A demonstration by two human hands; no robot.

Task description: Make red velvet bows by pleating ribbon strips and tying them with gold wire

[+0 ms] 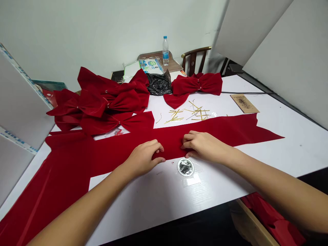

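A wide dark red velvet ribbon (210, 131) lies flat across the table, its notched end at the right. At the left it folds over and runs down toward me. My left hand (145, 157) rests on the ribbon's near part, fingers loosely bent and thumb apart from them. To its right, my right hand (202, 145) touches the ribbon with curled fingertips, the thumb by the near edge. No pinched fold shows in either hand. Just below the right hand sits a round silver-rimmed item (186, 167) in clear plastic.
Several red bows (112, 99) are piled at the left, and more bows (198, 85) lie at the back. Gold twist ties (197, 111) are scattered beyond the ribbon. A black plastic bag (159, 83), a water bottle (165, 51) and a brown card (244, 103) stand or lie farther off.
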